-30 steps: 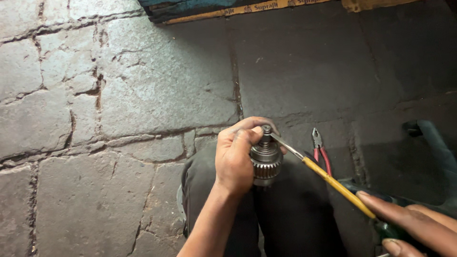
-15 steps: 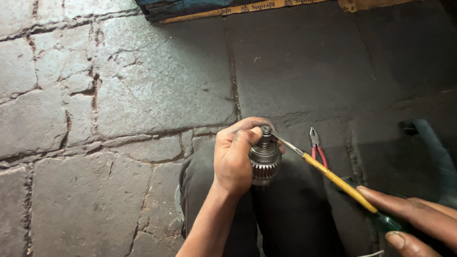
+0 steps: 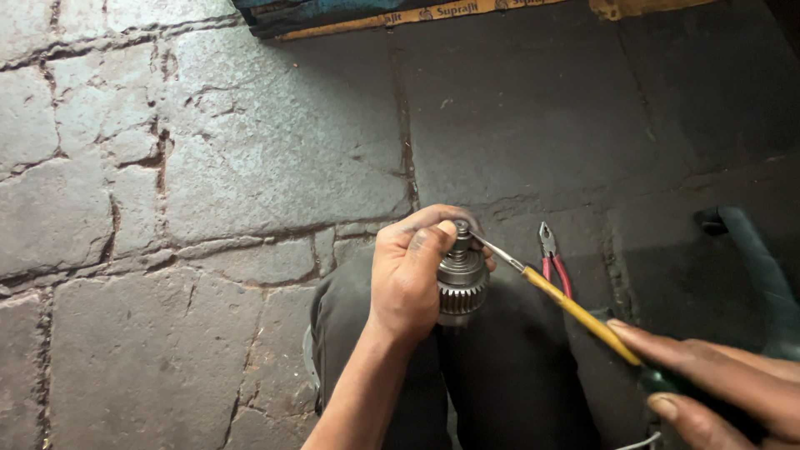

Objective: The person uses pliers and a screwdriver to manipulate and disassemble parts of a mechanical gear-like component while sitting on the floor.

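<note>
Little has moved since the earlier frames: the screwdriver tip stays at the top of the gear part, its handle only slightly lower.

The left hand (image 3: 410,275) is clamped around a metal gear part (image 3: 461,283), held upright over the person's dark-trousered lap, toothed ring below and a short shaft on top. The right hand (image 3: 717,392), closed on the handle, holds a yellow-shafted screwdriver (image 3: 575,310) whose long axis slants up-left from that hand to the shaft's top. The left hand is nearer the part. Red-handled pliers (image 3: 552,258) lie on the stone floor (image 3: 250,167) just right of the gear part.
</note>
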